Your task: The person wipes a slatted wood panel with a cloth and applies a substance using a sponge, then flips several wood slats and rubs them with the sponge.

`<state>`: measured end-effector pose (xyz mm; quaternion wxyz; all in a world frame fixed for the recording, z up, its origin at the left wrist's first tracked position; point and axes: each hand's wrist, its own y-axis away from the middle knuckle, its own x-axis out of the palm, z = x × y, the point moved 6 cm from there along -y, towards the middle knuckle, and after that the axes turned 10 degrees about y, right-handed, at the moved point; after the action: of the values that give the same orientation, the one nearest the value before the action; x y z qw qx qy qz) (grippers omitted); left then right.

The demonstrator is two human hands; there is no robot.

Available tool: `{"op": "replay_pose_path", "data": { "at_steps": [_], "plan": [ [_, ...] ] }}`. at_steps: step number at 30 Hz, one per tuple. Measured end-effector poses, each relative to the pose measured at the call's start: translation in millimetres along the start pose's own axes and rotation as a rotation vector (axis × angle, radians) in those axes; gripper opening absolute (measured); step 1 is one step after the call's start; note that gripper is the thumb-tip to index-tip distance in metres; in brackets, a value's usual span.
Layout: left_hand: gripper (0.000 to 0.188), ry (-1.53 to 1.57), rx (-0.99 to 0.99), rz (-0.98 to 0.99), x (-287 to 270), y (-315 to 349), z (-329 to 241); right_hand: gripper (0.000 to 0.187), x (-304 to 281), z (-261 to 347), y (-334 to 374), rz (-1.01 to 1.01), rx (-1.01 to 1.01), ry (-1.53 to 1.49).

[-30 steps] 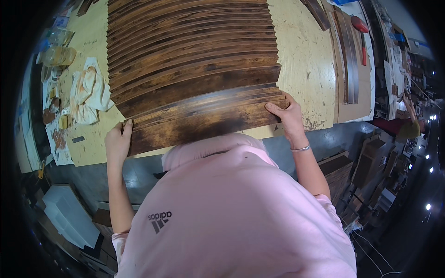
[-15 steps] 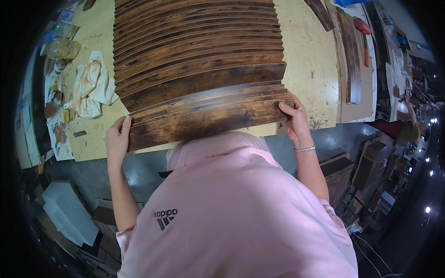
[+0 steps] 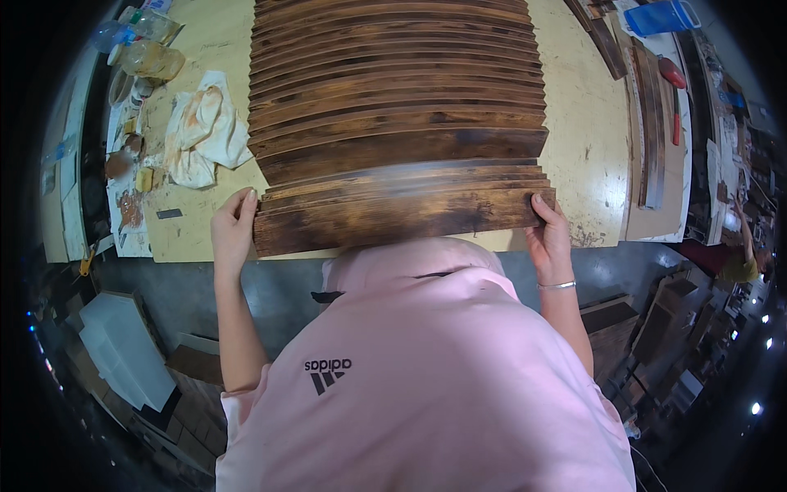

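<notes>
A dark brown stained wooden board (image 3: 402, 224) lies across the near edge of the table, in front of my body. At its left end my left hand (image 3: 234, 231) is closed on it, thumb on top. My right hand (image 3: 551, 239), with a silver bracelet at the wrist, grips the right end the same way; the fingers beneath are partly hidden. Just beyond are a few narrow boards close together, then a wider board (image 3: 402, 154). Farther back, a long row of similar boards (image 3: 398, 74) overlaps away from me.
Left of the boards, a stained white rag (image 3: 209, 131) lies on the pale yellow tabletop (image 3: 586, 164). Jars of liquid (image 3: 152, 61) stand at the far left. At right are metal-edged strips (image 3: 652, 139), a red-handled tool (image 3: 672, 74) and a blue container (image 3: 658, 18).
The view has swung, so the table and boards sit farther right in the picture and more level. Both hands stay on the ends of the near board.
</notes>
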<state>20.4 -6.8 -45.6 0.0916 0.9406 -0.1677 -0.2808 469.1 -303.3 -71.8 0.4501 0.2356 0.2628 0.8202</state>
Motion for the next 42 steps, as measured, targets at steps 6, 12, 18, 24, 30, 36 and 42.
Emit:
{"op": "replay_pose_path", "data": {
  "at_steps": [6,12,18,24,30,36,42],
  "plan": [
    [0.034,0.201,-0.033,-0.047,-9,-10,25,0.044,-2,-2,-2,-0.004,-0.028,0.024],
    [0.034,0.255,-0.009,-0.073,-16,-19,41,0.043,-1,1,-1,-0.011,-0.025,0.022],
    [0.026,0.201,0.023,-0.176,-35,-20,34,0.044,-6,-4,-8,-0.007,-0.060,0.004],
    [0.018,0.245,0.129,-0.478,-109,-46,67,0.044,-25,-18,-22,0.075,-0.013,-0.012],
    [0.016,0.136,0.129,-0.874,-181,-52,101,0.041,-20,-10,-18,0.045,-0.060,0.042],
    [0.031,-0.511,0.072,-0.897,-228,-116,113,0.039,-30,-14,-22,0.051,0.004,0.075],
    [0.038,-0.557,-0.040,-0.670,-274,-174,192,0.041,-12,-3,-13,-0.045,0.009,0.078]
  ]
}}
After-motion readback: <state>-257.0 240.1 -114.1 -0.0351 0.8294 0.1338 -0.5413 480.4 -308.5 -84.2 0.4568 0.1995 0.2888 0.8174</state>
